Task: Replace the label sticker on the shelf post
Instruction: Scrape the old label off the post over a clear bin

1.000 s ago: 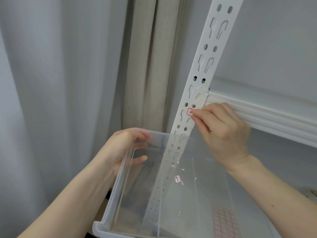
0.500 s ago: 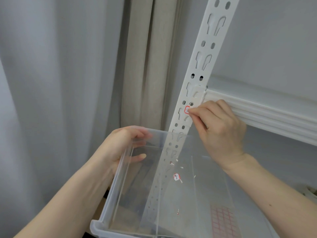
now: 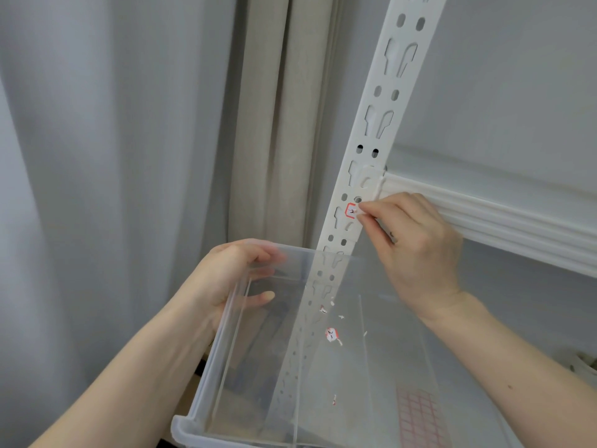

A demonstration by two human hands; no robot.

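Note:
A white slotted shelf post [image 3: 381, 101] runs from top right down behind a clear plastic bin [image 3: 206, 376]. A small red-bordered label sticker [image 3: 351, 210] sits on the post just below the shelf joint. My right hand [image 3: 416, 250] pinches its right edge between thumb and forefinger. My left hand [image 3: 226, 279] grips the bin's far left corner and holds it up under the sticker. A torn old sticker [image 3: 332, 335] and small paper scraps lie inside the bin.
A white ribbed shelf edge [image 3: 491, 221] runs right from the post. Grey and beige curtains [image 3: 274, 124] hang behind on the left. A sheet of red-bordered stickers [image 3: 420, 418] shows through the bin at lower right.
My right hand's fingertips have shifted slightly on the sticker's edge. The view has drifted a little; the left hand and bin stay in place.

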